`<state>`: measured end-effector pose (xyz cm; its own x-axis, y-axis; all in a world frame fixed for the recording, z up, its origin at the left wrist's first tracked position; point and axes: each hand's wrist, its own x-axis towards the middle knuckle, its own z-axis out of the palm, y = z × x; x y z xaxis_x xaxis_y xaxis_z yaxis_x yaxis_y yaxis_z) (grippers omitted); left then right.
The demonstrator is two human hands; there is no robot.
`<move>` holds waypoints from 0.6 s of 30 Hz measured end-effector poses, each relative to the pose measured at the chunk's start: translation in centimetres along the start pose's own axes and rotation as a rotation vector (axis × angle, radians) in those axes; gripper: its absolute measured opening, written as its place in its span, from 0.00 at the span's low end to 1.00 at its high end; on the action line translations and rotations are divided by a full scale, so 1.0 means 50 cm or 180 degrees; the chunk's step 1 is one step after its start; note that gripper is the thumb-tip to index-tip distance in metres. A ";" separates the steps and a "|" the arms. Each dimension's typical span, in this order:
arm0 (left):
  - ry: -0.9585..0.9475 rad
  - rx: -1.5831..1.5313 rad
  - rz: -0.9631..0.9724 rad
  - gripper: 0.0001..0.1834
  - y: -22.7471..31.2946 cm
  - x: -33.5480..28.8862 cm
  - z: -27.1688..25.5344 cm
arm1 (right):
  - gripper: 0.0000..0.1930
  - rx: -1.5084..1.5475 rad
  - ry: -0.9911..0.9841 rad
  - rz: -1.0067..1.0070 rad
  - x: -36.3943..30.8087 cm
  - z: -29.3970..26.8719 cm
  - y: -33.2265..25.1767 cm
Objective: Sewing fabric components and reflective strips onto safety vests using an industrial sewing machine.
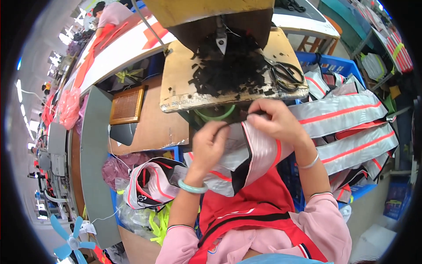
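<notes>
Both of my hands hold a silvery-grey fabric piece (263, 152) with red stripes and black edging over my lap. My left hand (209, 147) pinches its black edge on the left. On the right, the fingers of my right hand (277, 121) are closed on the same edge. Just beyond my hands is a worn wooden work plate (176, 88) strewn with black scraps (228, 72). Black-handled scissors (285, 75) lie at the plate's right side. Above the scraps hangs a pointed metal part (221, 43) of a machine.
A blue crate (347, 66) at the right overflows with similar striped pieces (338, 110). Another striped piece (151, 185) rests at the left, above bright yellow strips (161, 222). A wooden frame (126, 104) lies on the left board. A person (113, 15) bends over a far table.
</notes>
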<state>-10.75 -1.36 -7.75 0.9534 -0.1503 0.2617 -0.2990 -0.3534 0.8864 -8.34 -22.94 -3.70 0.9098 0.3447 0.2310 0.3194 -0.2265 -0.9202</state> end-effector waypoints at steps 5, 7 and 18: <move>-0.0246 0.0310 0.0330 0.11 0.089 0.106 -0.051 | 0.12 0.0182 0.0366 0.0247 0.056 -0.030 -0.012; -0.0491 0.0542 0.0129 0.14 0.093 0.144 -0.070 | 0.10 0.0370 0.0504 0.0203 0.074 -0.028 -0.004; -0.1229 0.0161 -0.0681 0.14 0.024 0.313 -0.126 | 0.12 0.0946 0.0674 0.0488 0.181 -0.011 0.048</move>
<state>4.06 1.70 -0.20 0.9118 -0.3993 -0.0958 -0.1074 -0.4572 0.8828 0.79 -20.86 -3.67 0.9855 0.1247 0.1153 0.1132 0.0237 -0.9933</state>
